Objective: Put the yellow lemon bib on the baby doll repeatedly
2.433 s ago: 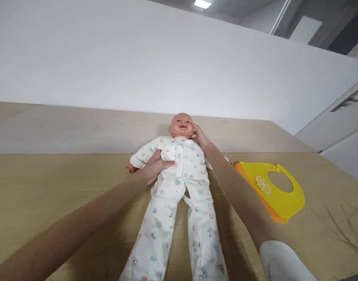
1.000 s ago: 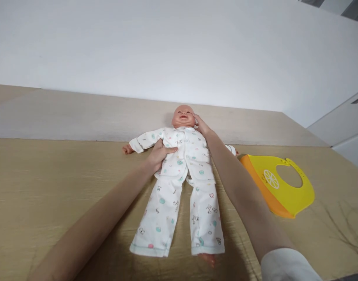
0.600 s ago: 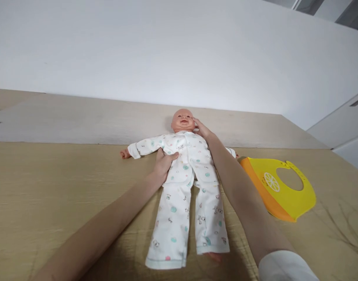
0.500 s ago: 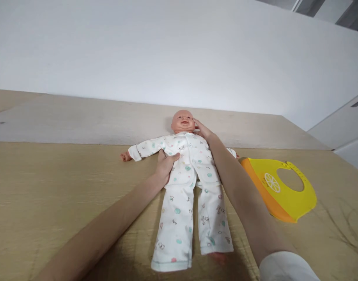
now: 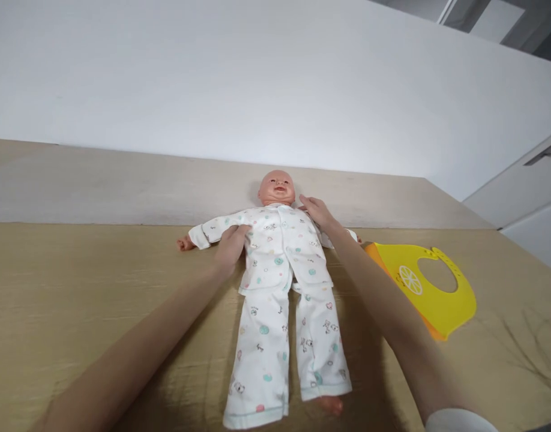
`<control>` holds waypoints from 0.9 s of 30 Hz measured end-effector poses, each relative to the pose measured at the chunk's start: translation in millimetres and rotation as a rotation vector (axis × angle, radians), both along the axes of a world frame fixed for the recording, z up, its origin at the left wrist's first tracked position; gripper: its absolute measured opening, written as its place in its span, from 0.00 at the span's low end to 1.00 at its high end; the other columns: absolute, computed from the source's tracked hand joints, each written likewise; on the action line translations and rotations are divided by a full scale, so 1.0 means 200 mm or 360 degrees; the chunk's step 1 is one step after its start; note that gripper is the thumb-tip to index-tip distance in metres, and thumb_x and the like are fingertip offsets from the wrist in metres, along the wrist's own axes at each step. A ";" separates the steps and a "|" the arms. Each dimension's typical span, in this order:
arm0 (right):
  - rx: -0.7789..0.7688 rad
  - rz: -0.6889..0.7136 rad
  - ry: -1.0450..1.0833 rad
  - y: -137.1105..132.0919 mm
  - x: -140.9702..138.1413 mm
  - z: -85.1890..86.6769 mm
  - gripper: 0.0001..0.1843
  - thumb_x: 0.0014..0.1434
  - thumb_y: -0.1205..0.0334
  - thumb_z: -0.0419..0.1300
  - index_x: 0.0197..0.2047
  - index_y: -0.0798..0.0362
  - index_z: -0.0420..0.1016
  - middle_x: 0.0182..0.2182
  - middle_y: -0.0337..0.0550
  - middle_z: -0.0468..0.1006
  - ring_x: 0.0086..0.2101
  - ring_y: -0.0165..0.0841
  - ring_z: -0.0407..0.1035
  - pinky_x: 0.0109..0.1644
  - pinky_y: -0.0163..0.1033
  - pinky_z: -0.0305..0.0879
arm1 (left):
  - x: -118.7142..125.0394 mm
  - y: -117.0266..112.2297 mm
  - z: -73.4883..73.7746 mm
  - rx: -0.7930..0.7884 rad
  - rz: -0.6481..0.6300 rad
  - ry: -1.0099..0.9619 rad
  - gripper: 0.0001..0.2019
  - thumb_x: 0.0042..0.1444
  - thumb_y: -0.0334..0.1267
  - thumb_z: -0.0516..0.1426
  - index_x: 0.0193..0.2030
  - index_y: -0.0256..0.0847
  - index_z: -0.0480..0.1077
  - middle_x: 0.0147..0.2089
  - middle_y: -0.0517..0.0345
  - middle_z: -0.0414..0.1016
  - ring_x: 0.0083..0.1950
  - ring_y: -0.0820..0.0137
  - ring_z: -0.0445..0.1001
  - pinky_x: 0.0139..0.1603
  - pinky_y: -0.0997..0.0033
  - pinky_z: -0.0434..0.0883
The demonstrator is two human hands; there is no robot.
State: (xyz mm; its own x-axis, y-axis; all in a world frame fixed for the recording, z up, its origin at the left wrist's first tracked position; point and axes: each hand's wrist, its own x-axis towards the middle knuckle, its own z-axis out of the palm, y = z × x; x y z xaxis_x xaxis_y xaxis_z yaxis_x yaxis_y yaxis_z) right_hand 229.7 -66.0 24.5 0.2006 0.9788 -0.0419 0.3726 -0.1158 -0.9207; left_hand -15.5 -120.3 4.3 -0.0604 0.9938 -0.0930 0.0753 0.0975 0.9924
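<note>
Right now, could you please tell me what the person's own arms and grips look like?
The left grip and right grip are ungloved human hands, unadorned where visible. The left arm is bare wherever it shows; the right arm is bare up to a white sleeve at the bottom edge.

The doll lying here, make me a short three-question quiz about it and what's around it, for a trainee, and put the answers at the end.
1. Multiple choice: seen from the camera, where does the yellow bib lie relative to the doll?
A) to its left
B) to its right
C) on its chest
2. True or false: the doll is lying face down.
3. Short answer: which of the person's own hands is nearer the doll's head?

Key:
1. B
2. False; it lies face up.
3. The right hand.
</note>
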 end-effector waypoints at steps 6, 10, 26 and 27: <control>0.0548 0.0028 -0.0544 -0.16 0.10 -0.09 0.21 0.62 0.49 0.52 0.43 0.58 0.75 0.41 0.46 0.78 0.42 0.33 0.70 0.50 0.37 0.63 | -0.17 0.06 0.01 0.0569 -0.0137 0.0993 0.17 0.57 0.43 0.49 0.18 0.42 0.61 0.22 0.59 0.67 0.28 0.68 0.64 0.37 0.66 0.58; 0.0577 -0.0006 -0.0847 -0.25 0.21 -0.11 0.19 0.59 0.58 0.49 0.46 0.59 0.74 0.46 0.51 0.77 0.44 0.36 0.69 0.51 0.40 0.63 | -0.21 0.09 -0.02 0.0826 -0.0132 0.1491 0.18 0.59 0.43 0.48 0.18 0.41 0.57 0.20 0.59 0.64 0.25 0.69 0.60 0.33 0.66 0.54; 0.0178 0.0284 -0.1467 -0.64 0.19 -0.11 0.13 0.59 0.67 0.49 0.39 0.55 0.75 0.37 0.43 0.79 0.37 0.33 0.71 0.38 0.33 0.56 | -0.30 -0.16 -0.12 0.1147 -0.0411 0.1305 0.19 0.60 0.41 0.50 0.18 0.41 0.54 0.16 0.65 0.54 0.20 0.75 0.55 0.25 0.72 0.54; 0.0159 0.0235 -0.1563 -0.65 0.19 -0.11 0.13 0.61 0.64 0.51 0.43 0.55 0.74 0.40 0.43 0.79 0.38 0.34 0.72 0.37 0.34 0.56 | -0.31 -0.21 -0.12 0.1243 -0.0468 0.1238 0.18 0.60 0.41 0.51 0.20 0.41 0.56 0.17 0.66 0.56 0.20 0.76 0.56 0.25 0.73 0.55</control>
